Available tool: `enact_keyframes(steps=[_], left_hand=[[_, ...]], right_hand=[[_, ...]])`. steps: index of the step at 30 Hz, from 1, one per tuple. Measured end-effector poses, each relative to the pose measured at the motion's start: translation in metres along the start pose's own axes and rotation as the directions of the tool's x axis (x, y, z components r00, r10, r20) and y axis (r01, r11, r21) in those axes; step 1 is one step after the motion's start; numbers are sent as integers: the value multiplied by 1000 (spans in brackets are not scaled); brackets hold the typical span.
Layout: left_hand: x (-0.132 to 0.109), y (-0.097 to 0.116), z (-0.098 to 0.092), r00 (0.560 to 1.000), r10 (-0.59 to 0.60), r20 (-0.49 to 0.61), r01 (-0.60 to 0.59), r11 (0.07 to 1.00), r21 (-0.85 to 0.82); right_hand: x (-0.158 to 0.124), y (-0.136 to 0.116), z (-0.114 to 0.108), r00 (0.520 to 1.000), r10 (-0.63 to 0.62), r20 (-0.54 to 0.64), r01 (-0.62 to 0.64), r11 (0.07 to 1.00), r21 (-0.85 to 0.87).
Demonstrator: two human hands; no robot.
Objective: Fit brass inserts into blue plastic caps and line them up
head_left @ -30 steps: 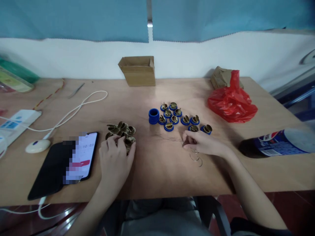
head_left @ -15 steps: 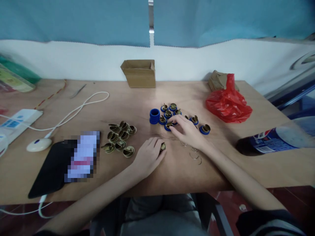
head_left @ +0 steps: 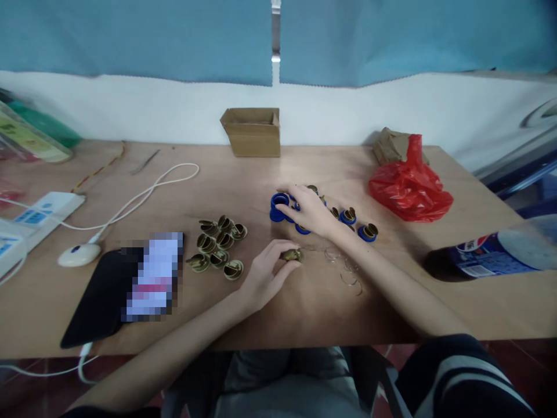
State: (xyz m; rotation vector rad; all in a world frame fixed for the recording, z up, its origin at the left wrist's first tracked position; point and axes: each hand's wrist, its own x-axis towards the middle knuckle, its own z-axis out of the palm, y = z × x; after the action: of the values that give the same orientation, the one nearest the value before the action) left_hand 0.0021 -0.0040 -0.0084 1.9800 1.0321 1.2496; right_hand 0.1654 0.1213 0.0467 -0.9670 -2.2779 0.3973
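Note:
My left hand [head_left: 265, 273] pinches a round brass-coloured metal piece [head_left: 290, 255] with a raised half-disc flap between thumb and fingers, just above the table. Over a short stack of blue rings [head_left: 277, 215] reaches my right hand [head_left: 307, 210], its thumb and forefinger apart on either side of the top ring; firm contact cannot be made out. Partly hidden beneath that hand are several brass pieces seated in blue rings, such as the assembled piece [head_left: 368, 232] at the right. Left of my left hand lies a cluster of bare brass pieces [head_left: 219, 241].
Thin wire rings [head_left: 350, 267] lie near my right forearm. A cardboard box [head_left: 256, 139] stands by the wall. To the right are a red plastic bag [head_left: 409, 188] and a lying cola bottle [head_left: 478, 255]. A phone [head_left: 154, 278], white cable and power strip [head_left: 47, 215] occupy the left.
My right hand has moved left and away from me, from an assembled blue-ringed piece to the ring stack. My left hand has turned, showing more of the brass piece. The view shifted slightly.

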Motion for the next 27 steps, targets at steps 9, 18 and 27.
enact_keyframes(steps=[9, 18, 27], left_hand=[[15, 1, -8, 912, -402, 86, 398, 814, -422], [11, -7, -4, 843, -497, 204, 495, 570, -656], [11, -6, -9, 855, -494, 156, 448, 553, -703]], right_hand=[[-57, -42, -26, 985, 14, -173, 19, 982, 189], [-101, -47, -12, 981, -42, -188, 81, 976, 204], [-105, -46, -4, 991, -121, -61, 125, 990, 66]])
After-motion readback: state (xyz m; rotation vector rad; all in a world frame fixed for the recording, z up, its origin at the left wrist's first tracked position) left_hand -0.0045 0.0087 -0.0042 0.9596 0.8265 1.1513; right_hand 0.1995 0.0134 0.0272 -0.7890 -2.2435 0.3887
